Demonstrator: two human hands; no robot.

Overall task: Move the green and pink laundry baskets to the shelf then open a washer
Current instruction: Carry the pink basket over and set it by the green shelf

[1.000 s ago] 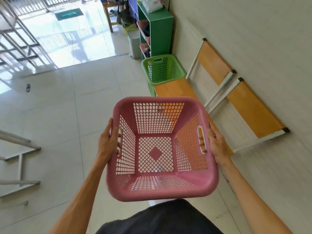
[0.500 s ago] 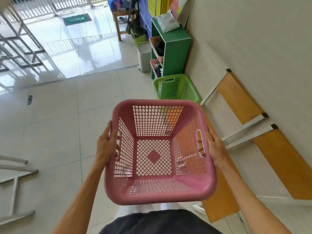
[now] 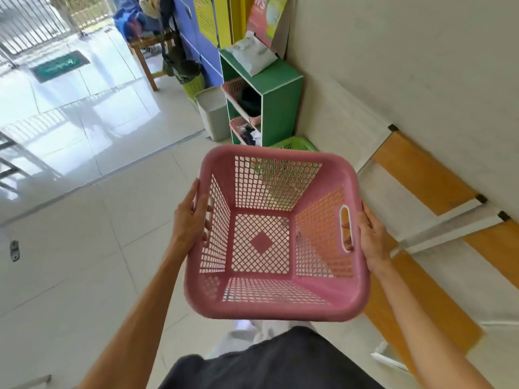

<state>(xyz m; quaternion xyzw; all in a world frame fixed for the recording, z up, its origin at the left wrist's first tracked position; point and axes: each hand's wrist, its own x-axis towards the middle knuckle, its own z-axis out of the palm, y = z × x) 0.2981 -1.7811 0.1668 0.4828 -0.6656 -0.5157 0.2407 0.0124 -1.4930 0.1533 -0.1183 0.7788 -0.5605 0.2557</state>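
Pink laundry basket (image 3: 276, 234) held in the air in front of the torso, mouth up, empty, its lattice floor facing the camera. Left hand (image 3: 191, 220) grips the left wall: thumb lies along the rim, fingers pass through the handle slot and curl inside. Right hand (image 3: 369, 234) grips the right wall the same way, fingertips showing through the white-edged slot. Both grips are closed round the handles; the load is carried evenly between them, and neither hand is clearly nearer the goal. Key relation: the green shelf (image 3: 280, 108) stands far and slightly right of centre, against the wall, directly beyond the basket's far rim. The green laundry basket (image 3: 295, 144) sits on the floor at the foot of the shelf, mostly hidden behind the pink basket's far wall; only its rim and a patch seen through the lattice are visible. So the line from grip to shelf runs straight ahead, far side of the basket leading. Shelf compartments already hold pink bins (image 3: 238, 91) with dark contents; a white bag (image 3: 252, 56) lies on top. A grey bin (image 3: 212, 113) stands just left of the shelf. Orange-and-white bench (image 3: 415, 175) along the right wall. Judgement: pink basket still in transit; setting down near the shelf not yet done. No washer in view.
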